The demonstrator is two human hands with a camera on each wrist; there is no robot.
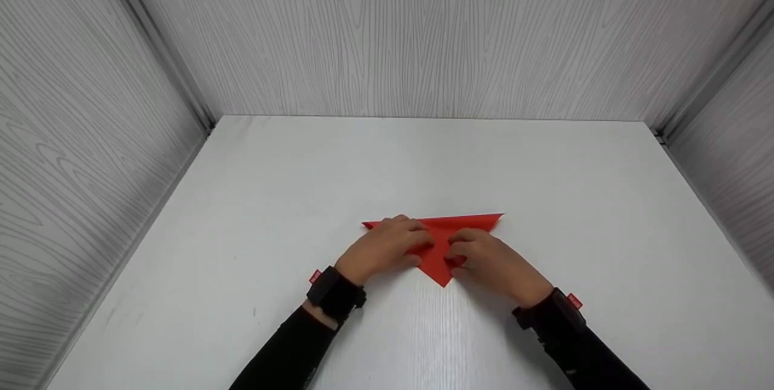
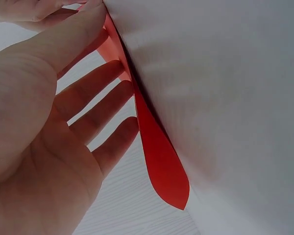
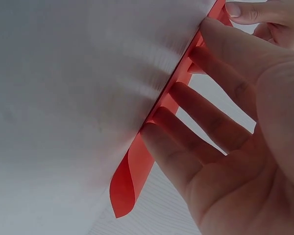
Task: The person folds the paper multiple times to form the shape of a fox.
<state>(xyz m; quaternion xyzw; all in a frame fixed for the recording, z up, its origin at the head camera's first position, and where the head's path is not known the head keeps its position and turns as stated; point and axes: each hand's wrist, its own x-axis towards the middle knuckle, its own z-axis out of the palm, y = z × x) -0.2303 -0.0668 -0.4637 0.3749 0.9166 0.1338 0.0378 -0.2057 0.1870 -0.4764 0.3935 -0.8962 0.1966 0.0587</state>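
Observation:
A sheet of red paper [image 1: 436,264], folded into a triangle, lies on the white table with one corner toward the person. My left hand [image 1: 387,246] rests on its left part and my right hand [image 1: 491,262] on its right part, fingertips close to each other. In the left wrist view the fairly straight fingers touch the paper [image 2: 162,166], whose end curves in a loose loop. The right wrist view has the fingertips spread along the paper [image 3: 123,191], with a similar rounded loop past the little finger. The paper's underside is hidden.
The white table [image 1: 272,172] spreads around the paper. Grey wood-grain panels stand at the back [image 1: 387,33], on the left [image 1: 72,136] and on the right [image 1: 731,136]. Each wrist wears a black band over a dark sleeve.

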